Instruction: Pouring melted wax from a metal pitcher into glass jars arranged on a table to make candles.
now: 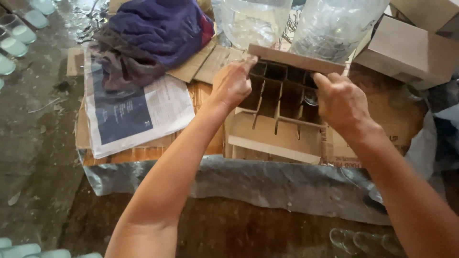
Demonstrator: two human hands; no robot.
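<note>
A brown cardboard box [275, 136] with a cardboard grid divider [279, 91] inside lies tilted toward me on flattened cardboard. My left hand [232, 83] grips the divider's upper left edge, fingers curled over it. My right hand [340, 102] presses on the divider's right side, index finger pointing into a cell. A clear glass [311, 97] shows in one of the cells beside my right hand.
A folded newspaper [136, 112] and a purple and grey cloth [153, 36] lie to the left. Two large clear plastic bottles [334, 26] stand behind the box. More cardboard boxes [406, 50] sit at the right. Glasses [14, 38] stand at far left and near bottom right [363, 241].
</note>
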